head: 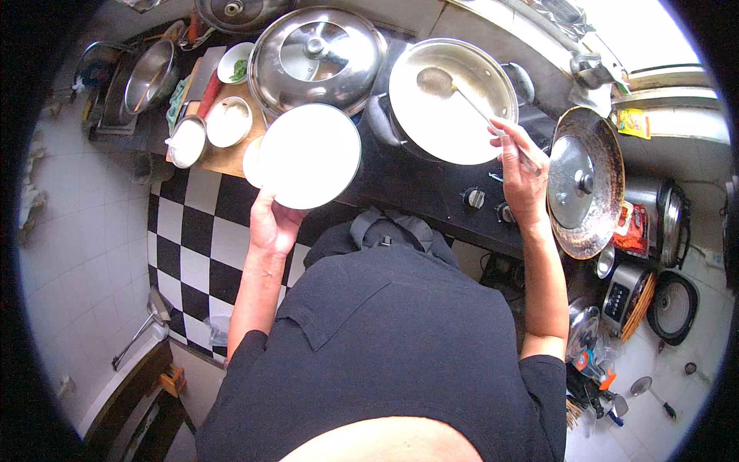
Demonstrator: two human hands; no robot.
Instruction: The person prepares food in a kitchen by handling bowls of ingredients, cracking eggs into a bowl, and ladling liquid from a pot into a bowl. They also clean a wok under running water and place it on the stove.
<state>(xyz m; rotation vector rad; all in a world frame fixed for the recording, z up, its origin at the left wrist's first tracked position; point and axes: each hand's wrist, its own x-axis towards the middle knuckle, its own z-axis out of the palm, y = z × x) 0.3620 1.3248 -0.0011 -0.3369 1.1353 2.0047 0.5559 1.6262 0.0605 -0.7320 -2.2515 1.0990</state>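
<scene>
My left hand point(276, 228) grips a round white plate point(312, 156) by its near edge and holds it up in front of the counter. The plate's surface is washed out by glare, so anything on it cannot be made out. My right hand point(524, 173) is closed around the handle of a ladle point(474, 107), which slants down into a wide two-handled metal pot point(415, 124) on the stove. Its dark round head seems to rest towards the pot's far left side. Glare hides most of the pot's inside.
A domed steel lid point(277, 86) stands left of the pot. The wooden cutting board point(226, 161) bears a cleaver point(206, 72), a bowl of chopped greens point(231, 60) and other bowls. Rightward are a worn wok point(597, 225) with a glass lid point(568, 196) and stove knobs point(476, 198).
</scene>
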